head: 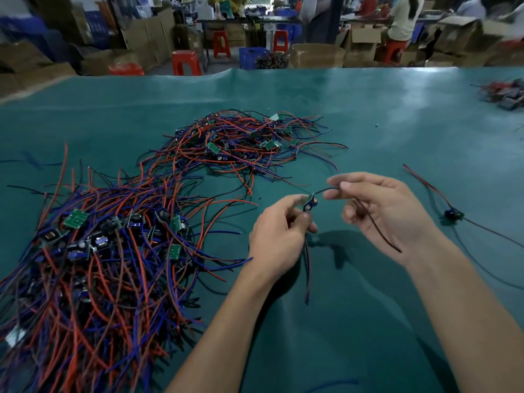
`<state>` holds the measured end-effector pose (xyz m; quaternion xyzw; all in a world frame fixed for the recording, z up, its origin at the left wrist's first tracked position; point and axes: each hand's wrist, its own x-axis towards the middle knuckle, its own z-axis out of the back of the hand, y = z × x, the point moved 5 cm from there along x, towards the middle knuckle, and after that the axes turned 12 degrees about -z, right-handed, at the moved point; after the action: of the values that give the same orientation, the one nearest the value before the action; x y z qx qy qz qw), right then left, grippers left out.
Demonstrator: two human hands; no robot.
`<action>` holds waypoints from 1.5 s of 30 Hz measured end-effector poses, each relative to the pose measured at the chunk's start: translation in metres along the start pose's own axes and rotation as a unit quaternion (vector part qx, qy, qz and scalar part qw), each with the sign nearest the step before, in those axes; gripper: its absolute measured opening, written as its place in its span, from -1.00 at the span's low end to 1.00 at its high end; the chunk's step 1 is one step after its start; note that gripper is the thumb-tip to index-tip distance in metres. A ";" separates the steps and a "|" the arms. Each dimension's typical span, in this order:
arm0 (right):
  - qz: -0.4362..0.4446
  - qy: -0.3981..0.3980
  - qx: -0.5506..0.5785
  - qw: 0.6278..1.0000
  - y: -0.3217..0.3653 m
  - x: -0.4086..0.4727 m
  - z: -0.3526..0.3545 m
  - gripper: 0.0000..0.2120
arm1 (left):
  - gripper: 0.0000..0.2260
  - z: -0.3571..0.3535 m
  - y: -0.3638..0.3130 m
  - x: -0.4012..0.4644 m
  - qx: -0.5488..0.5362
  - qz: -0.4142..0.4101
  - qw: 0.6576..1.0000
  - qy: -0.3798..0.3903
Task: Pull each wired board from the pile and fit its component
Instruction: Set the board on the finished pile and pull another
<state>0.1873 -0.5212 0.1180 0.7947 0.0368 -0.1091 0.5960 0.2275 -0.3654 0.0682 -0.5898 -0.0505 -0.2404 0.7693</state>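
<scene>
Teal counter point(368, 321) under us: our left hand point(276, 236) pinches a small wired board point(310, 204) in a tight grip, our right hand point(388, 211) pinches its dark wire point(368, 217), palm up, above the counter. Beyond, the pile point(107, 251).

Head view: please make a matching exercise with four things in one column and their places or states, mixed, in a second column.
Things:
1. small board
2. dark wire
3. single wired board
4. large wire pile

Places or states:
A. lies alone on the green mat, on the right
B. pinched by the left hand
C. heaped on the left
D. held by the right hand

Pairs: 1-B, 2-D, 3-A, 4-C
</scene>
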 end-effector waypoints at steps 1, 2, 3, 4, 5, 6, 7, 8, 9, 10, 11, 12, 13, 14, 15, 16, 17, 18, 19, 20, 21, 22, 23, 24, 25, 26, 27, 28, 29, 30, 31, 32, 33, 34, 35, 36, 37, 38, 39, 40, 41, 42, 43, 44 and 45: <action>-0.016 0.022 0.038 0.999 -0.001 0.001 0.001 -0.83 | -0.83 -0.001 0.000 0.000 -0.011 0.001 1.000 -0.003; -0.031 0.039 0.069 0.996 -0.003 0.001 0.000 -0.79 | -0.85 -0.001 -0.001 0.000 -0.022 0.000 1.000 -0.002; -0.039 0.047 0.081 0.995 -0.007 0.003 -0.002 -0.77 | -0.84 -0.001 -0.002 -0.001 -0.031 -0.004 1.000 0.002; -0.034 0.040 0.062 0.997 -0.011 0.005 -0.004 -0.76 | -0.84 -0.001 -0.003 -0.001 -0.038 -0.008 0.999 0.008; -0.019 0.025 0.018 0.999 -0.014 0.006 -0.006 -0.75 | -0.84 -0.001 -0.004 -0.001 -0.045 -0.011 0.999 0.011; -0.001 0.013 -0.029 0.999 -0.018 0.007 -0.010 -0.76 | -0.81 0.000 -0.006 -0.002 -0.056 -0.011 0.998 0.011; 0.012 0.013 -0.060 0.998 -0.021 0.007 -0.013 -0.77 | -0.78 0.000 -0.006 -0.002 -0.071 -0.007 0.997 0.009; 0.017 0.023 -0.071 0.997 -0.023 0.007 -0.015 -0.78 | -0.77 0.001 -0.007 -0.002 -0.087 -0.001 0.996 0.010; 0.018 0.035 -0.072 0.997 -0.023 0.007 -0.016 -0.77 | -0.77 0.001 -0.008 -0.002 -0.097 0.002 0.995 0.014; 0.021 0.041 -0.071 0.996 -0.022 0.006 -0.015 -0.76 | -0.77 0.000 -0.008 -0.003 -0.101 0.002 0.995 0.021; 0.028 0.035 -0.072 0.996 -0.021 0.006 -0.012 -0.77 | -0.75 0.000 -0.009 -0.004 -0.095 0.001 0.995 0.026; 0.038 0.025 -0.075 0.996 -0.018 0.007 -0.008 -0.79 | -0.73 0.000 -0.009 -0.005 -0.079 -0.001 0.996 0.032; 0.049 0.013 -0.080 0.995 -0.016 0.007 -0.006 -0.82 | -0.71 0.000 -0.008 -0.005 -0.057 -0.003 0.998 0.036; 0.061 0.001 -0.088 0.994 -0.014 0.007 -0.004 -0.84 | -0.70 0.000 -0.008 -0.006 -0.038 -0.005 0.998 0.040; 0.072 -0.007 -0.091 0.993 -0.012 0.006 -0.004 -0.85 | -0.71 0.000 -0.008 -0.006 -0.026 -0.006 0.999 0.043; 0.080 -0.018 -0.085 0.993 -0.010 0.005 -0.002 -0.86 | -0.73 0.000 -0.009 -0.006 -0.020 -0.006 0.999 0.046; 0.085 -0.034 -0.069 0.993 -0.007 0.004 0.000 -0.86 | -0.75 0.000 -0.010 -0.005 -0.013 -0.005 0.999 0.048; 0.089 -0.055 -0.049 0.993 -0.004 0.003 0.004 -0.85 | -0.76 -0.001 -0.010 -0.005 -0.004 -0.002 0.999 0.052; 0.094 -0.077 -0.030 0.992 0.000 0.002 0.010 -0.86 | -0.77 -0.001 -0.010 -0.006 0.004 0.001 0.998 0.057; 0.101 -0.100 -0.011 0.990 0.005 0.000 0.016 -0.88 | -0.77 -0.002 -0.010 -0.006 0.013 0.004 0.998 0.062; 0.112 -0.120 0.008 0.986 0.011 -0.001 0.022 -0.92 | -0.78 -0.002 -0.010 -0.007 0.022 0.006 0.998 0.064; 0.124 -0.136 0.027 0.982 0.016 -0.004 0.027 -0.97 | -0.78 -0.001 -0.009 -0.007 0.036 0.007 0.997 0.065; 0.138 -0.153 0.048 0.977 0.021 -0.007 0.034 -0.93 | -0.79 -0.001 -0.009 -0.006 0.052 0.005 0.996 0.066; 0.153 -0.161 0.074 0.972 0.027 -0.011 0.042 -0.88 | -0.80 -0.001 -0.008 -0.006 0.068 0.002 0.996 0.066; 0.172 -0.158 0.104 0.967 0.035 -0.017 0.053 -0.86 | -0.81 -0.001 -0.008 -0.006 0.079 0.000 0.995 0.063; 0.192 -0.146 0.129 0.962 0.046 -0.022 0.065 -0.88 | -0.82 -0.001 -0.008 -0.006 0.083 -0.003 0.995 0.055; 0.210 -0.136 0.140 0.958 0.057 -0.025 0.079 -0.92 | -0.82 -0.001 -0.008 -0.005 0.080 -0.005 0.996 0.045; 0.215 -0.138 0.122 0.959 0.067 -0.025 0.094 -0.94 | -0.81 0.001 -0.008 -0.005 0.076 -0.002 0.996 0.037; 0.206 -0.154 0.078 0.963 0.077 -0.024 0.108 -0.93 | -0.80 0.001 -0.008 -0.005 0.073 0.002 0.997 0.032; 0.183 -0.174 0.016 0.968 0.084 -0.022 0.120 -0.89 | -0.79 0.001 -0.008 -0.004 0.072 0.004 0.997 0.029; 0.152 -0.184 -0.053 0.970 0.089 -0.018 0.130 -0.83 | -0.79 0.001 -0.008 -0.004 0.070 0.005 0.997 0.025; 0.115 -0.187 -0.122 0.968 0.090 -0.013 0.140 -0.76 | -0.79 0.001 -0.008 -0.004 0.066 0.005 0.998 0.020; 0.076 -0.197 -0.190 0.959 0.090 -0.006 0.148 -0.71 | -0.80 0.001 -0.009 -0.005 0.060 0.006 0.998 0.015; 0.038 -0.224 -0.258 0.939 0.089 0.000 0.157 -0.67 | -0.81 0.002 -0.010 -0.005 0.056 0.008 0.998 0.012; 0.006 -0.262 -0.328 0.908 0.088 0.007 0.166 -0.64 | -0.81 0.002 -0.011 -0.005 0.054 0.011 0.998 0.011; -0.022 -0.299 -0.395 0.868 0.089 0.013 0.175 -0.63 | -0.82 0.002 -0.011 -0.005 0.053 0.014 0.998 0.011; -0.043 -0.324 -0.457 0.827 0.091 0.020 0.181 -0.60 | -0.82 0.002 -0.010 -0.005 0.052 0.016 0.998 0.011; -0.062 -0.334 -0.516 0.786 0.094 0.028 0.183 -0.55 | -0.82 0.002 -0.010 -0.005 0.053 0.019 0.998 0.009; -0.084 -0.334 -0.571 0.746 0.096 0.034 0.180 -0.47 | -0.82 0.002 -0.010 -0.004 0.053 0.021 0.998 0.008; -0.106 -0.327 -0.620 0.705 0.096 0.040 0.172 -0.39 | -0.82 0.002 -0.010 -0.004 0.054 0.024 0.998 0.007; -0.109 -0.327 -0.662 0.666 0.097 0.044 0.160 -0.35 | -0.82 0.002 -0.009 -0.004 0.056 0.026 0.998 0.006; -0.078 -0.338 -0.690 0.636 0.101 0.049 0.144 -0.37 | -0.83 0.002 -0.009 -0.003 0.060 0.027 0.998 0.004; -0.024 -0.349 -0.701 0.622 0.105 0.053 0.122 -0.44 | -0.85 0.002 -0.009 -0.003 0.065 0.028 0.998 0.000; 0.036 -0.341 -0.697 0.630 0.104 0.059 0.096 -0.54 | -0.87 0.003 -0.008 -0.002 0.069 0.028 0.997 -0.006; 0.087 -0.306 -0.690 0.650 0.098 0.065 0.064 -0.63 | -0.89 0.004 -0.008 -0.002 0.071 0.029 0.997 -0.014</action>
<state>0.2611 -0.6153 0.1791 0.0747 -0.1525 -0.2368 0.9566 0.2233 -0.3629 0.0754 -0.5379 -0.0607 -0.2055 0.8153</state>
